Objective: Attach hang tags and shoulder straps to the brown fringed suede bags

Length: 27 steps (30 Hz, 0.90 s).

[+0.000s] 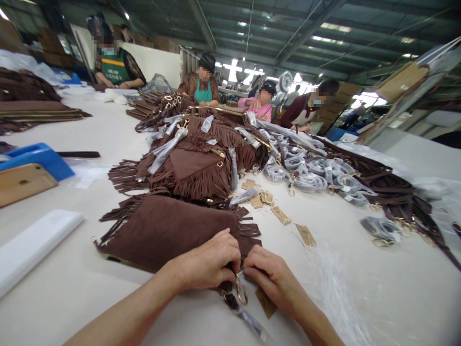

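A dark brown suede bag (176, 228) with fringed sides lies flat on the table before me, its zipped edge towards me. At its near right corner my left hand (212, 259) is closed, pinching the dark strap end beside a gold ring clasp (241, 290). My right hand (272, 278) is pinched shut just right of the clasp, fingertips at a thin pale string. Partly under that hand hangs a tan paper tag (265, 303). A plastic-wrapped strap piece (252, 326) runs down from the clasp. What lies between the fingertips is largely hidden.
Beyond the bag are piled fringed bags (194, 166), loose tan tags (281, 215) and plastic-wrapped coiled straps (309, 180). White strings (340, 293) lie at right. A phone (27, 182) leans on a blue holder (39, 156) at left, near a white block (39, 245). Several co-workers are across the table.
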Tool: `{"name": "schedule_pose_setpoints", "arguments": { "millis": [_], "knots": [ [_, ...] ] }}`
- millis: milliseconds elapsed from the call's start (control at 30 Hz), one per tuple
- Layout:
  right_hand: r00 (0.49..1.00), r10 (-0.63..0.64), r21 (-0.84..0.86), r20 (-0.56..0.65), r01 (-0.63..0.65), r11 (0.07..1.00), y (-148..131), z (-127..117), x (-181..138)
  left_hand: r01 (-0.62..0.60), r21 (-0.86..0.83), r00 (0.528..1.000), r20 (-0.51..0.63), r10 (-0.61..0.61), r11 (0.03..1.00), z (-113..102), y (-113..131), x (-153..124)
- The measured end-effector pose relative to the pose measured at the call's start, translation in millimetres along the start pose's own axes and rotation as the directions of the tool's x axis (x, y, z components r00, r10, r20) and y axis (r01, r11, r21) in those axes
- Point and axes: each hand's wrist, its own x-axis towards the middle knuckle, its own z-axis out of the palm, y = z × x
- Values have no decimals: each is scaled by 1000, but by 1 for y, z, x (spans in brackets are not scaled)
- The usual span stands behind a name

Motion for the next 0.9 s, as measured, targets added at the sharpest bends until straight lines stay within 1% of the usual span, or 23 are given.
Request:
{"name": "schedule_pose_setpoints", "arguments": {
  "millis": [167, 333, 433, 533, 667, 767, 833, 900],
  "knots": [
    [999, -42, -8, 8, 42, 999, -2, 3, 3, -15, -24, 1000, -7, 15, 1000, 3, -4, 0],
    [998, -46, 11, 39, 46, 999, -5, 3, 4, -29, -32, 1000, -4, 29, 999, 2, -6, -2],
    [998, -47, 17, 32, 46, 999, -6, 3, 4, -32, 7, 999, 15, 32, 999, -1, 0, -5],
    [999, -34, 7, 28, 34, 999, -5, 3, 3, -5, 99, 1000, 11, 4, 995, 0, 11, -7],
    [999, -29, 10, 24, 28, 1000, -3, 4, 4, 36, 267, 999, -43, -26, 963, 16, 20, -7],
    [1000, -16, 24, 16, 16, 1000, -3, 5, 3, 72, 345, 994, -104, -38, 936, 30, 19, -6],
    [1000, 2, 54, 27, -4, 999, -4, 3, 2, 75, 321, 988, -151, -27, 944, 32, 16, -6],
    [999, 31, 90, 22, -32, 995, -5, 1, 0, 87, 188, 971, -235, -41, 978, 27, 12, -7]
  ]
}}
